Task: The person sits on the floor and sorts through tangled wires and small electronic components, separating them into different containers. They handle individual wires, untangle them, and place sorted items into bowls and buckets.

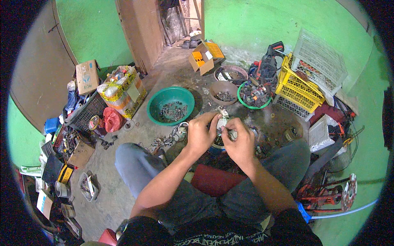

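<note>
Between my legs, my left hand (202, 132) and my right hand (240, 143) are raised close together, fingers pinched on a small pale part (222, 121) that looks like an electrical component; its details are too small to tell. Under them is a bucket (217, 149) of scrap pieces, mostly hidden by the hands. Tangled wires and small parts (160, 143) lie beside my left hand. A green basin (154, 108) with small dark pieces sits just beyond, to the left.
Ahead stand a brown bowl (217, 90), green-rimmed basket (253, 98) and open cardboard box (197, 61). Yellow crates (297, 84) lean at the right, above a red metal tool (328, 192). Cluttered boxes (84, 82) and a plastic container (88, 186) are on the left.
</note>
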Available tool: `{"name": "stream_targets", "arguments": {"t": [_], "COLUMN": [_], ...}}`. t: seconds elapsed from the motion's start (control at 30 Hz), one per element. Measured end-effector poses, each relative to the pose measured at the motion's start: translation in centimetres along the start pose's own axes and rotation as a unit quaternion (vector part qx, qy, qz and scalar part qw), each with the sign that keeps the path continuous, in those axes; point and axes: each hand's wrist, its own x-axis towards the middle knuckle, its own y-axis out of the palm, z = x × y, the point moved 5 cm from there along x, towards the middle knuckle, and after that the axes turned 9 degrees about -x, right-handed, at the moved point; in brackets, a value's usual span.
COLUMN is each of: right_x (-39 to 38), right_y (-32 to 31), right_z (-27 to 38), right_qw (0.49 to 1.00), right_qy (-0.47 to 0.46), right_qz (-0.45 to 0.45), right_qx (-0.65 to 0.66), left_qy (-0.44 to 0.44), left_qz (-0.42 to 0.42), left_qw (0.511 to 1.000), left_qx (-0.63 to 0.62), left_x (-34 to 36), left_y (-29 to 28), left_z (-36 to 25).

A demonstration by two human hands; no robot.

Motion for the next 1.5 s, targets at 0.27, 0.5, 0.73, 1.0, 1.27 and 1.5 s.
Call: {"name": "stream_targets", "arguments": {"t": [0.27, 0.5, 0.73, 1.0, 1.27, 1.5], "right_x": [0.2, 1.0, 0.8, 0.7, 1.4, 1.5], "right_y": [0.5, 0.0, 0.8, 1.0, -0.8, -0.6], "right_z": [-1.3, -3.5, -4.2, -3.6, -2.0, -1.6], "right_qw": [0.995, 0.958, 0.899, 0.595, 0.876, 0.944], "right_qy": [0.091, 0.190, 0.223, 0.355, 0.195, 0.096], "right_qz": [0.030, 0.097, 0.142, 0.267, 0.250, 0.151], "right_qx": [0.032, 0.193, 0.350, 0.670, 0.362, 0.276], "left_qy": [-0.004, 0.047, -0.014, -0.025, -0.113, -0.241], "left_qz": [0.002, 0.065, 0.115, 0.152, 0.090, 0.102], "left_qw": [1.000, 0.996, 0.993, 0.986, 0.986, 0.938], "left_qx": [-0.005, -0.025, -0.023, -0.064, -0.079, -0.227], "left_x": [0.0, 1.4, 1.9, 1.7, 2.0, 1.7], "left_y": [0.0, -0.5, -1.0, -0.5, -1.9, -1.5], "left_z": [0.6, 0.2, 0.9, 1.0, 1.7, 1.8]}}
